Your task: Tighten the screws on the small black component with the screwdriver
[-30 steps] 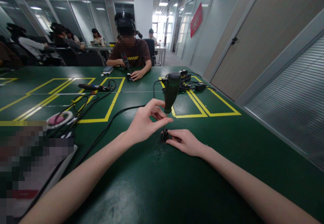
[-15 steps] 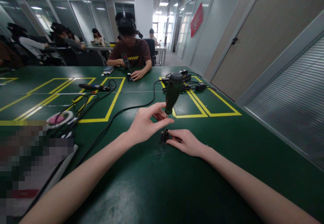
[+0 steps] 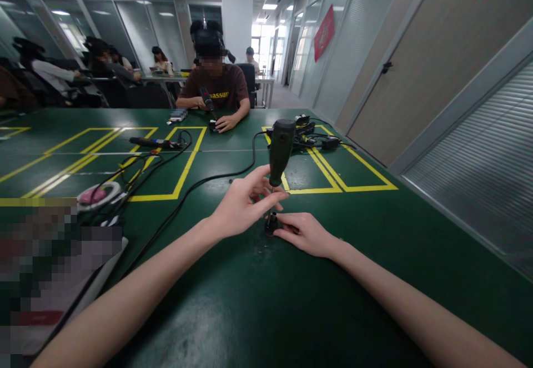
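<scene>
The left hand (image 3: 239, 207) pinches the lower end of the upright screwdriver (image 3: 280, 152), its bit down on a small black part (image 3: 271, 225) that the right hand (image 3: 306, 233) grips against the green counter (image 3: 266, 301)

Dark green electric screwdriver (image 3: 281, 151) upright, slightly tilted, thin bit pointing down into small black part (image 3: 271, 225) on green table; black cable trails from its top. Part small, round, dark.
</scene>
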A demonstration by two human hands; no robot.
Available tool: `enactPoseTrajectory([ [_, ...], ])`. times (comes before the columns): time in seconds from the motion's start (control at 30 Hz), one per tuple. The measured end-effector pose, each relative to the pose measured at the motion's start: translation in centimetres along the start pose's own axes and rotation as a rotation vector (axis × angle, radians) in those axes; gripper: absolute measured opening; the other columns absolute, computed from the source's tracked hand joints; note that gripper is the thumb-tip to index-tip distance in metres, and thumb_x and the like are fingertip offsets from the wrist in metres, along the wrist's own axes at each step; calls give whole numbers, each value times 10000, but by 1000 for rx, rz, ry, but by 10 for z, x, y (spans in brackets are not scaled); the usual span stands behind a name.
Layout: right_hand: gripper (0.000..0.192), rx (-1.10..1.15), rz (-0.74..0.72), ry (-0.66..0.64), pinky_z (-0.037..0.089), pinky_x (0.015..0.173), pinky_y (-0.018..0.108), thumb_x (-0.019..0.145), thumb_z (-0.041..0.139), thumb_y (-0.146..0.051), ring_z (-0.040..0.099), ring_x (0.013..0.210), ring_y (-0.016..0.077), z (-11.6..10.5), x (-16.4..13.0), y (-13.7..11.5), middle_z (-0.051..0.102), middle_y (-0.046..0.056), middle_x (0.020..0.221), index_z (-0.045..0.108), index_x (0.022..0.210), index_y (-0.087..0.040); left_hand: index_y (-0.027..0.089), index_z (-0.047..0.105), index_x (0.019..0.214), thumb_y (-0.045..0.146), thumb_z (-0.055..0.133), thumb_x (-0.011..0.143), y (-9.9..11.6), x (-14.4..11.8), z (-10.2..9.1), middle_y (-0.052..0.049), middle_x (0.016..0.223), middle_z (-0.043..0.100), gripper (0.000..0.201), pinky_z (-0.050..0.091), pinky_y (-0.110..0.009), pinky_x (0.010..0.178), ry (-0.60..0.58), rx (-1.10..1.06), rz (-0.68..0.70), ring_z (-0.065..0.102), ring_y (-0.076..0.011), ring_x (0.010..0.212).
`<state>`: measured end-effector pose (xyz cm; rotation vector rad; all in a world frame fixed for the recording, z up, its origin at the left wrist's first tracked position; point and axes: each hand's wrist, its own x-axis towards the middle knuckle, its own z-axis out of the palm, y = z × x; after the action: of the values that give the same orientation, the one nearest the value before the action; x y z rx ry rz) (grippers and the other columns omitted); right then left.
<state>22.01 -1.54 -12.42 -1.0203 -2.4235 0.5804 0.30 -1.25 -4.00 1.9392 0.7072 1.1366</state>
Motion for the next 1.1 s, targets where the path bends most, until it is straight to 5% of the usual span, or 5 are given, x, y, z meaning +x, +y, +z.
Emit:
enactPoseTrajectory([
  [0.3,356,-5,-12,5,332,574,249,1048,529,-472,497,561,138,-1,0,-1,588,-10,652,647,875,-185,125,592,1306,181,639,904,4,1,-4,-106,1003,783,409,618,-273,692,-81,-135,-20,786,-191,798],
  [1.1,311,6,-10,4,331,581,247,1035,556,-430,497,556,136,0,-1,1,580,-18,651,644,867,-184,198,496,1140,217,739,866,0,2,-2,-9,872,747,367,588,-235,684,11,-153,-43,794,-176,780],
])
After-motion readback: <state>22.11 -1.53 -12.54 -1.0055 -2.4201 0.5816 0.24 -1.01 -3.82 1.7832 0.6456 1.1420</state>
